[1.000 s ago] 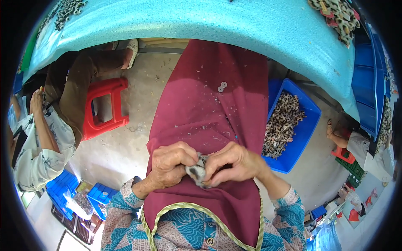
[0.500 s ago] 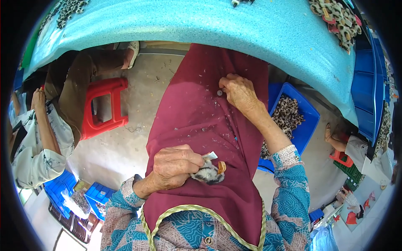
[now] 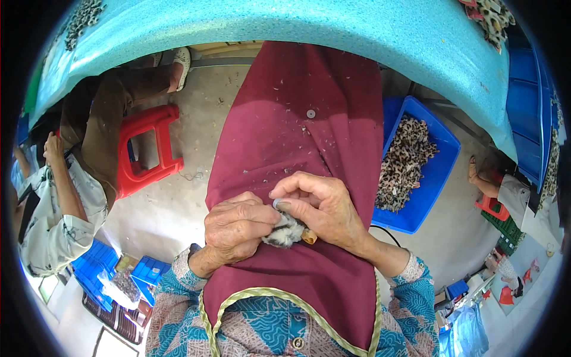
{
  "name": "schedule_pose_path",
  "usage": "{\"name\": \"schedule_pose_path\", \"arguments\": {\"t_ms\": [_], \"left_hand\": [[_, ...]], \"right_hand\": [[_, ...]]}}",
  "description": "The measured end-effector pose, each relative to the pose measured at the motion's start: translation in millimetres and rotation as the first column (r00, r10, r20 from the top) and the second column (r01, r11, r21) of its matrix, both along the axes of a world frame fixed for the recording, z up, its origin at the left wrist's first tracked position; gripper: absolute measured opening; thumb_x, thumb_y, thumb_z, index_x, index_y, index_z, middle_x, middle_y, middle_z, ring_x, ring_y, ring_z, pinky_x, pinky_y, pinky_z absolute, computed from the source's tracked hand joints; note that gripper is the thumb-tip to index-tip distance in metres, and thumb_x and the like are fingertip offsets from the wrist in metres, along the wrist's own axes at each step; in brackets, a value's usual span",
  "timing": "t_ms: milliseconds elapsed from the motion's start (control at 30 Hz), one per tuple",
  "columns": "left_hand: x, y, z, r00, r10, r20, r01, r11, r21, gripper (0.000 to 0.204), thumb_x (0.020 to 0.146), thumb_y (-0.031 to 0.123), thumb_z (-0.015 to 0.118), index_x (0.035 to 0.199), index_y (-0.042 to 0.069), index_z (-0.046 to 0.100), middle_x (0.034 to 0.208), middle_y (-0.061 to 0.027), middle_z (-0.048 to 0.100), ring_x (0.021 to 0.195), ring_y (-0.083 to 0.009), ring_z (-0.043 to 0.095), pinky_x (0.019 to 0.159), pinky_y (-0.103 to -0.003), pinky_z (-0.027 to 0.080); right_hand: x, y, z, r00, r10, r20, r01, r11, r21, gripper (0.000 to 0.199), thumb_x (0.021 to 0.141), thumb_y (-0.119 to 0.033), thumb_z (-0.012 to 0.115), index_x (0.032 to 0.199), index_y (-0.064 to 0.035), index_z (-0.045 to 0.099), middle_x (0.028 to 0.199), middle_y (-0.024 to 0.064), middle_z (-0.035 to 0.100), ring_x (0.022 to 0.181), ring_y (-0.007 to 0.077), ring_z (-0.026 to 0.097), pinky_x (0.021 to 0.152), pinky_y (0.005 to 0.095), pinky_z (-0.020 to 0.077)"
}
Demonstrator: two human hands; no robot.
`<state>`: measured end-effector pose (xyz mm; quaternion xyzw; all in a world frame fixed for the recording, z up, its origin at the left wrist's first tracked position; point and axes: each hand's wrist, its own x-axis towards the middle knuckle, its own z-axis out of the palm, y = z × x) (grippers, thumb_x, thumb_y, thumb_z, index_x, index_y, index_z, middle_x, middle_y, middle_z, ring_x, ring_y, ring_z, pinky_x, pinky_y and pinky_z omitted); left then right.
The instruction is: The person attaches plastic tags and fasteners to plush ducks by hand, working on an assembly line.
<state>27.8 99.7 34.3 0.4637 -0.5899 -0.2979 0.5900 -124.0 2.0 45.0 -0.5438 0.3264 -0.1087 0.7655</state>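
Low over my lap, my left hand (image 3: 239, 229) is closed on a small furry plush piece (image 3: 284, 235), white and grey with dark patches. A tan tab (image 3: 309, 237) sticks out at the piece's right side. My right hand (image 3: 326, 208) has come up against the same piece, its thumb and forefinger pinching a small pale rounded bit (image 3: 276, 203) at the upper edge. The fingers partly hide where that bit meets the fur. Farther up the maroon apron (image 3: 250, 149) lies a small round grey disc (image 3: 310, 113) with a dark centre, among scattered lint.
A blue bin (image 3: 437, 172) of spotted furry pieces stands right of my lap. The blue-covered table (image 3: 285, 24) spans the far side, with furry pieces (image 3: 491, 24) at its right. At left, a person (image 3: 59, 202) sits by a red stool (image 3: 169, 140).
My right hand has come back from the upper apron to the furry piece, now pinching a small pale bit. The disc stays on the apron. My left hand keeps hold of the piece.
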Motion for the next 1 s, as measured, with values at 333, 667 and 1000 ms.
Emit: {"name": "schedule_pose_path", "arguments": {"t_ms": [333, 667, 1000], "left_hand": [[-2.4, 4.9, 2.6, 0.998, 0.056, 0.037, -0.057, 0.998, 0.021, 0.015, 0.06, -0.011, 0.06, 0.072, -0.002, 0.058, 0.076, -0.0145, 0.064, 0.059, -0.0231, 0.06, 0.054, -0.033, 0.049], [-2.6, 6.6, 1.8, 0.998, 0.045, 0.054, -0.047, 0.998, 0.039, 0.02, 0.055, -0.011, 0.059, 0.074, -0.003, 0.058, 0.078, -0.0154, 0.063, 0.062, -0.0246, 0.06, 0.055, -0.033, 0.049], [-12.0, -1.0, 17.5, 0.985, 0.163, 0.051, -0.166, 0.836, 0.524, 0.037, 0.065, -0.008, 0.061, 0.101, 0.0, 0.064, 0.091, -0.0114, 0.063, 0.076, -0.0156, 0.061, 0.064, -0.023, 0.048]], "right_hand": [[-12.3, 1.5, 5.5, 0.999, -0.034, -0.03, 0.043, 0.912, 0.407, 0.013, 0.084, -0.003, 0.061, 0.095, 0.0038, 0.063, 0.082, 0.0043, 0.065, 0.075, 0.0059, 0.06, 0.065, 0.0197, 0.05], [-15.1, 4.2, 7.3, 0.998, -0.043, -0.041, 0.056, 0.906, 0.42, 0.012, 0.085, -0.004, 0.061, 0.093, 0.0036, 0.064, 0.083, 0.005, 0.066, 0.076, 0.0067, 0.06, 0.066, 0.02, 0.0502], [-15.9, 11.6, -3.5, 0.974, -0.216, 0.063, 0.193, 0.946, 0.259, 0.008, 0.081, 0.004, 0.062, 0.089, 0.0046, 0.06, 0.082, 0.0058, 0.064, 0.078, 0.0092, 0.062, 0.067, 0.0214, 0.0518]]}}
